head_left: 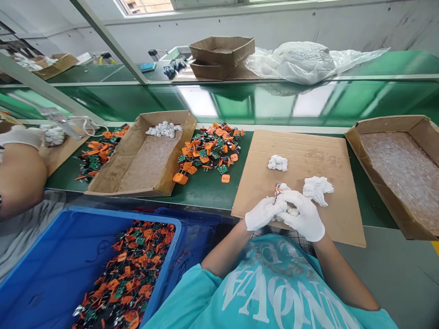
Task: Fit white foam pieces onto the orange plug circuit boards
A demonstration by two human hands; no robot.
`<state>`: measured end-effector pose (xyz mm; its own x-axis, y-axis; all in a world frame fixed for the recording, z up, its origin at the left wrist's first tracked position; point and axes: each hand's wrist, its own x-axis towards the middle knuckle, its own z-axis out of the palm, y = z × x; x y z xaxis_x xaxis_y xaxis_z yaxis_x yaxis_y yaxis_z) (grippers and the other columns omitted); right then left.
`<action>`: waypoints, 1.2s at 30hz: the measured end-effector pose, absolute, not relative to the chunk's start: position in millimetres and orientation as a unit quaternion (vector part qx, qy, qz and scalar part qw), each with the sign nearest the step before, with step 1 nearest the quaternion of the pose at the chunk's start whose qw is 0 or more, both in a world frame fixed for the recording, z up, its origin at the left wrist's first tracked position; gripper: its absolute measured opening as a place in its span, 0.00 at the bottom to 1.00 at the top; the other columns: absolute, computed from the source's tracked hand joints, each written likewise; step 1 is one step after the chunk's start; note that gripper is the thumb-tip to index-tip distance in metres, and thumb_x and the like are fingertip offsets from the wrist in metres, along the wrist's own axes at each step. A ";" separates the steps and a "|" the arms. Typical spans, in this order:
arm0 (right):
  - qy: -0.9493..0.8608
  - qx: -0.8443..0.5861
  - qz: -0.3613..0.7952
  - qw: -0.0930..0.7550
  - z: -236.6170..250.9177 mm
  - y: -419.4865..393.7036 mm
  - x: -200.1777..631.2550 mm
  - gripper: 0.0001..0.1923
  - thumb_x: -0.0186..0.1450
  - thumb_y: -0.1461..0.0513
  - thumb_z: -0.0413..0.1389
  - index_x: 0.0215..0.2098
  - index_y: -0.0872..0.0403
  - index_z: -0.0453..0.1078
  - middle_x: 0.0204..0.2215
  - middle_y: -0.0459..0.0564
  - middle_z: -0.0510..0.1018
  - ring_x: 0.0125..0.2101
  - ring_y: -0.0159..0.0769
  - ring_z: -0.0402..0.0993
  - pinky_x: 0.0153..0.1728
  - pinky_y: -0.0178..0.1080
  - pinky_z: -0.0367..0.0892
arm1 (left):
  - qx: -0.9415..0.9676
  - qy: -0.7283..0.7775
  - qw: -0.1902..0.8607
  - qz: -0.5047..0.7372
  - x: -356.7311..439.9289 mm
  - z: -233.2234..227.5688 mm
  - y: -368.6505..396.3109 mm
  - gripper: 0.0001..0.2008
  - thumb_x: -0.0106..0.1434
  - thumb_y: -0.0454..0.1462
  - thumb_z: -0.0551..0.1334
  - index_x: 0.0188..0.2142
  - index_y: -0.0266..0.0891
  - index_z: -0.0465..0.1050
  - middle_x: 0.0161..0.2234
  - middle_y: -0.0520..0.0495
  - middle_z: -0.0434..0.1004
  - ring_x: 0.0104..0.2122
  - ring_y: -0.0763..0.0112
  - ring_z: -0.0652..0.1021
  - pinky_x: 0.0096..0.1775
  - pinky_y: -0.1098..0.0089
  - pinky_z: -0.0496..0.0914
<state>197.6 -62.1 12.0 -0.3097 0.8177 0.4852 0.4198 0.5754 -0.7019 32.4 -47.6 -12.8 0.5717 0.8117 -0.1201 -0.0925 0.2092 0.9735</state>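
Observation:
Both my hands wear white gloves and meet over the near edge of a flat cardboard sheet (308, 151). My left hand (261, 214) and my right hand (303, 214) together pinch a small orange-and-green circuit part (276, 188) held up between the fingertips. A clump of white putty-like pieces (317, 188) lies just right of my hands, and a smaller white clump (277, 162) sits further up the sheet. A heap of orange and green parts (211, 148) lies on the green bench to the left.
A shallow cardboard tray (137, 178) holds white pieces at its far end. A blue bin (51, 256) with several orange parts stands at the near left. Another cardboard tray (377, 132) lined with bubble wrap is at right. A co-worker's gloved hand (24, 136) works at far left.

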 end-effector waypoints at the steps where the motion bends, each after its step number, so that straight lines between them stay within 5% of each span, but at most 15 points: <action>1: -0.777 -0.398 0.246 0.421 14.0 -61.4 198.5 0.16 0.61 0.61 0.64 0.47 0.50 0.72 0.43 0.51 0.80 0.44 0.41 0.78 0.46 0.44 0.74 | 0.538 0.329 0.710 0.313 31.6 -13.4 -47.1 0.31 0.59 0.63 0.58 0.25 0.35 0.67 0.20 0.52 0.64 0.21 0.77 0.62 0.26 0.72 0.58; 9: -0.743 -0.381 0.312 0.452 13.9 -59.5 198.4 0.08 0.64 0.60 0.62 0.42 0.50 0.73 0.40 0.50 0.80 0.41 0.39 0.78 0.45 0.45 0.72 | 0.495 0.282 0.764 0.302 31.2 -22.9 -49.1 0.38 0.59 0.68 0.49 0.22 0.35 0.66 0.22 0.48 0.68 0.20 0.77 0.65 0.24 0.73 0.60; 16: -0.711 -0.417 0.300 0.481 20.4 -65.3 194.1 0.12 0.71 0.55 0.51 0.45 0.49 0.74 0.43 0.52 0.80 0.46 0.40 0.77 0.50 0.46 0.72 | 0.444 0.277 0.781 0.341 35.9 -13.4 -53.3 0.34 0.55 0.67 0.58 0.28 0.35 0.66 0.24 0.49 0.67 0.23 0.75 0.67 0.26 0.71 0.63; 21: -0.719 -0.452 0.145 0.508 19.7 -71.1 194.4 0.11 0.69 0.62 0.55 0.48 0.47 0.73 0.49 0.52 0.76 0.54 0.44 0.72 0.56 0.52 0.68 | 0.535 0.357 0.642 0.418 37.5 -2.5 -53.1 0.28 0.63 0.59 0.57 0.35 0.34 0.72 0.30 0.45 0.72 0.30 0.70 0.72 0.40 0.66 0.69; 24: -0.737 -0.432 0.107 0.509 16.6 -71.6 190.6 0.15 0.66 0.65 0.56 0.50 0.46 0.72 0.48 0.53 0.75 0.52 0.46 0.74 0.53 0.52 0.71 | 0.580 0.373 0.561 0.457 38.5 0.1 -53.1 0.29 0.64 0.57 0.58 0.50 0.36 0.71 0.45 0.38 0.75 0.47 0.60 0.75 0.55 0.60 0.66; 26: -0.741 -0.417 0.122 0.512 15.5 -70.9 189.3 0.16 0.66 0.66 0.56 0.51 0.46 0.72 0.47 0.53 0.75 0.51 0.46 0.75 0.52 0.51 0.72 | 0.602 0.360 0.549 0.454 37.6 0.7 -52.6 0.28 0.64 0.56 0.58 0.51 0.36 0.71 0.50 0.37 0.74 0.53 0.57 0.72 0.59 0.58 0.63; 32: -0.758 -0.411 0.119 0.492 16.8 -70.1 192.6 0.19 0.65 0.64 0.56 0.54 0.45 0.70 0.50 0.54 0.73 0.57 0.48 0.69 0.56 0.54 0.67 | 0.596 0.376 0.596 0.386 28.7 6.5 -51.9 0.27 0.63 0.59 0.57 0.27 0.36 0.69 0.26 0.46 0.71 0.29 0.69 0.71 0.38 0.67 0.69; 36: -0.782 -0.396 0.148 0.459 14.1 -69.2 194.1 0.22 0.62 0.62 0.60 0.55 0.47 0.69 0.53 0.55 0.73 0.57 0.48 0.70 0.56 0.52 0.68 | 0.516 0.373 0.695 0.334 28.4 9.8 -52.4 0.31 0.55 0.64 0.61 0.26 0.35 0.68 0.19 0.53 0.63 0.20 0.78 0.63 0.24 0.73 0.60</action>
